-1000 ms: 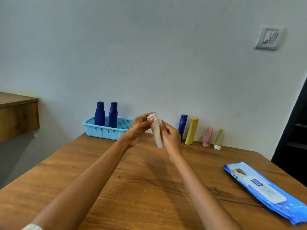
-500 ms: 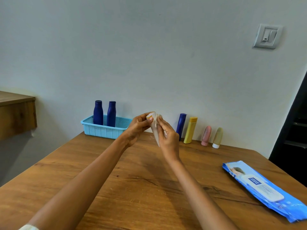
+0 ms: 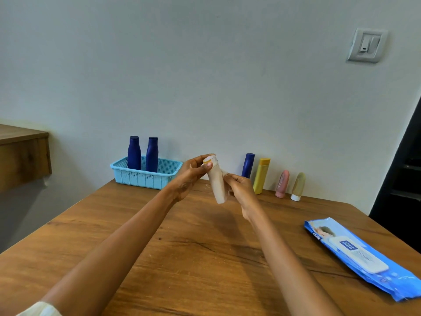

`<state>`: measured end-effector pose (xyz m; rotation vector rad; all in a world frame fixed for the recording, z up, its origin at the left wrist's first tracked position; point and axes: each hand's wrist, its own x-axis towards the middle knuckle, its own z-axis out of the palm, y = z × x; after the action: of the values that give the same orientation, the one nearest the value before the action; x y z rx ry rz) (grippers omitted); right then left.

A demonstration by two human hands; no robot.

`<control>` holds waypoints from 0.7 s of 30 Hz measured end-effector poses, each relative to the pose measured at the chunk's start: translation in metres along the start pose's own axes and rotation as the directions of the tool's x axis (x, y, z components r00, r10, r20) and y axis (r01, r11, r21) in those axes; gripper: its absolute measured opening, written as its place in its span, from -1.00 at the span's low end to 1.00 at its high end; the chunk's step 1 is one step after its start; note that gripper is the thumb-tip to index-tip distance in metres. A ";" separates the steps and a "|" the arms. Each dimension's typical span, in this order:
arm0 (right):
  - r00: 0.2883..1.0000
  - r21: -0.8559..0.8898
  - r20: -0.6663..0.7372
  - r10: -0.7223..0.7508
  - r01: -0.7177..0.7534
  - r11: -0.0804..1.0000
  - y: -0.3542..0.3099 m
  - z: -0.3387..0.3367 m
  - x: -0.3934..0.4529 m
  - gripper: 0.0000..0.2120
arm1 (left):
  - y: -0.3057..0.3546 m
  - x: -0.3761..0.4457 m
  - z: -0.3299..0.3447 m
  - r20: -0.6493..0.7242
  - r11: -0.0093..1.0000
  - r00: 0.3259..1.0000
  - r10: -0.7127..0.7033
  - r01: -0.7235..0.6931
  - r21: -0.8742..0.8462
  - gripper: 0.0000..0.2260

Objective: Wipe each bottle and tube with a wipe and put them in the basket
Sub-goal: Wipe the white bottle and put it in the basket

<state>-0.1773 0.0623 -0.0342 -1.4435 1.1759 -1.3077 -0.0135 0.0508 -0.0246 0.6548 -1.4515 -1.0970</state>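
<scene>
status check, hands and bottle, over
Left hand grips cream plastic bottle at its cap. Right hand rubs white wipe on it. Light blue basket path unobstructed.

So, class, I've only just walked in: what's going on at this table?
A person is cleaning toiletries. The left hand grips a cream bottle by its cap end above the table, while the right hand rubs a wipe against its side. Two dark blue bottles stand in the light blue basket. A blue bottle, a yellow bottle, a pink tube and a beige tube wait by the wall. A wipes pack lies to the right.
</scene>
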 end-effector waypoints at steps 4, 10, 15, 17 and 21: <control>0.995 -0.055 -0.018 0.100 -0.101 0.993 0.009 -0.002 0.001 -0.82 | 0.002 0.000 -0.007 -0.035 1.000 0.999 0.008 -0.009 -0.021 -0.66; 0.984 -0.273 -0.129 -0.120 0.081 0.958 0.002 0.013 -0.001 -0.80 | -0.002 -0.001 -0.005 -0.048 0.995 0.999 0.000 0.005 0.101 -0.67; 0.938 -0.224 -0.136 -0.319 0.284 0.932 -0.014 0.033 -0.007 -0.74 | -0.001 0.000 -0.007 -0.122 0.995 0.992 0.026 -0.013 0.103 -0.63; 0.925 -0.183 -0.118 -0.360 0.336 0.924 -0.015 0.036 -0.008 -0.74 | 0.002 0.001 -0.013 -0.138 0.997 0.990 0.038 -0.028 0.077 -0.63; 0.945 -0.131 -0.032 -0.324 0.318 0.939 -0.006 0.028 -0.008 -0.81 | 0.004 0.001 -0.021 -0.161 0.999 0.986 0.037 -0.040 -0.014 -0.64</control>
<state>-0.1494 0.0708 -0.0332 -1.7578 1.1031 -1.5231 0.0076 0.0460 -0.0218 0.6849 -1.3093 -1.0024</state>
